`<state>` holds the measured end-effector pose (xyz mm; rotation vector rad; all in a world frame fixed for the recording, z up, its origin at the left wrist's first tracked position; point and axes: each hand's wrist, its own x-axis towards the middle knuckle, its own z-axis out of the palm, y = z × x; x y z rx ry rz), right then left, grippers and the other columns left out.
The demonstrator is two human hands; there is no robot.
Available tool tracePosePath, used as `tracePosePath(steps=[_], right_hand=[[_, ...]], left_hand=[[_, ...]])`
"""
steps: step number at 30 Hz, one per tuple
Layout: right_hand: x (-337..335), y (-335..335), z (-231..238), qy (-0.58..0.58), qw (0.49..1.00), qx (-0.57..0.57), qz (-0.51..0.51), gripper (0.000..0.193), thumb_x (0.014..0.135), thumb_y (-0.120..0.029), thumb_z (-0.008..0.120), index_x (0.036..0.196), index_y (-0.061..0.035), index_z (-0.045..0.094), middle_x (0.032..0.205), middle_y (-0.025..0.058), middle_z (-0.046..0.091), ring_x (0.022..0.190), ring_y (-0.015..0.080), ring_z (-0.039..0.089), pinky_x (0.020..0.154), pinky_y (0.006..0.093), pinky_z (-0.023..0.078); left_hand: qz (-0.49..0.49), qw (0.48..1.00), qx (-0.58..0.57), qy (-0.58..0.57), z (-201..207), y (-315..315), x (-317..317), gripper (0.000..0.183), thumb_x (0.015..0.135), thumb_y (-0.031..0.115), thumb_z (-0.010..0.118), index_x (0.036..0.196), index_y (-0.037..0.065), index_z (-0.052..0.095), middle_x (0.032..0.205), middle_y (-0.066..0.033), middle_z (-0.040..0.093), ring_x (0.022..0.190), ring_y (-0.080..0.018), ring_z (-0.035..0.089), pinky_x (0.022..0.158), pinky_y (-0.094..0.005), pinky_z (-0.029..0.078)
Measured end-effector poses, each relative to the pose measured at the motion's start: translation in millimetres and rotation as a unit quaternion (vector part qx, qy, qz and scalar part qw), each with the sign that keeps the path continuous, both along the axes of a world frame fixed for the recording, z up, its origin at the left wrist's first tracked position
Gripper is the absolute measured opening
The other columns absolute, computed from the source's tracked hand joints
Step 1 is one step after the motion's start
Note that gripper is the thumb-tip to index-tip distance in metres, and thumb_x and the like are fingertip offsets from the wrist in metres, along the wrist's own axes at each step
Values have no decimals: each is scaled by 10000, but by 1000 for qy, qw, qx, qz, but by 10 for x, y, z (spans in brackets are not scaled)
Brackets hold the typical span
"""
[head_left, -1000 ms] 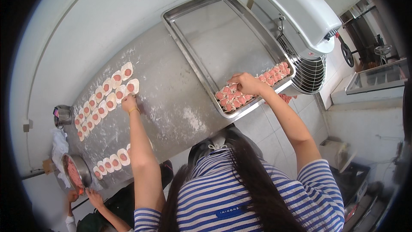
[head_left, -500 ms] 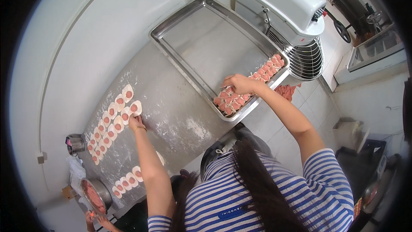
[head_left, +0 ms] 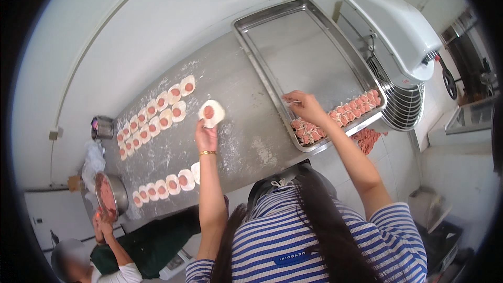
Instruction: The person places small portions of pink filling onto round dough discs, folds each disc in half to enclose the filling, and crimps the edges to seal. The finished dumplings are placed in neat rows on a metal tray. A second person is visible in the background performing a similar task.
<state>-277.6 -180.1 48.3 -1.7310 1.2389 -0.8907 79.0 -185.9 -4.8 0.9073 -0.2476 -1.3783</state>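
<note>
My left hand [head_left: 206,135] grips a round dough wrapper [head_left: 218,111] by its edge, lifted above the table. A lump of pink meat filling [head_left: 209,111] sits in the middle of that wrapper. My right hand [head_left: 305,107] is over the near left side of a large metal tray [head_left: 253,55], fingers pinched together; something thin and pale shows at the fingertips, too small to name. Below it, rows of filled dumplings [head_left: 346,115] with pink meat showing line the tray's near edge. More wrappers topped with meat [head_left: 164,118] lie in two rows at the table's far left.
Another row of topped wrappers [head_left: 161,189] lies along the near left. A co-worker's hands [head_left: 103,224] are at a metal bowl of meat filling [head_left: 120,195]. A metal cup [head_left: 102,127] stands at the left end; a white mixer [head_left: 393,34] stands right of the tray.
My left hand has lifted a topped wrapper from the rows and carried it right. My right hand has risen off the dumplings. The view has shifted, showing more of the co-worker.
</note>
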Motion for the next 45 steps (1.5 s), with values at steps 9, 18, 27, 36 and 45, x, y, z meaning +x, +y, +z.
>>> tracePosePath(steps=[9, 18, 27, 36, 45], right_hand=[[1173, 204, -276, -337, 857, 389, 43, 242, 880, -157, 584, 1076, -17, 598, 1011, 48, 612, 956, 128, 567, 804, 283, 467], [1085, 283, -423, -255, 884, 384, 78, 184, 852, -119, 607, 985, 2, 646, 883, 37, 649, 761, 124, 603, 708, 264, 478], [1139, 499, -644, 10, 991, 135, -17, 222, 794, -120, 610, 965, 14, 655, 778, 96, 667, 706, 147, 623, 644, 275, 491], [1055, 589, -541, -87, 981, 170, 29, 250, 777, 21, 600, 1024, 11, 634, 881, 74, 663, 784, 126, 614, 699, 255, 495], [1104, 598, -335, -311, 909, 276, -22, 227, 782, 14, 637, 1006, 21, 602, 914, 68, 649, 863, 135, 605, 788, 259, 478]], left_hand=[[-110, 987, 26, -112, 381, 868, -757, 272, 906, 105, 407, 1162, 42, 473, 1082, -61, 567, 931, -139, 593, 743, -281, 527], [-202, 931, 100, -286, 193, 1023, -588, 220, 905, 130, 462, 1074, 6, 531, 939, -54, 588, 810, -104, 590, 670, -233, 509], [-142, 937, 129, -292, -142, 1082, -789, 237, 866, -23, 473, 1097, -36, 521, 1027, -88, 587, 913, -149, 601, 776, -257, 511], [-135, 917, 106, -359, -32, 1138, -921, 331, 808, -75, 517, 1131, -26, 574, 1024, -96, 623, 922, -155, 609, 793, -281, 507], [-75, 950, 81, -292, 22, 1130, -922, 112, 834, 16, 613, 943, 25, 588, 871, -12, 611, 776, -99, 589, 676, -229, 489]])
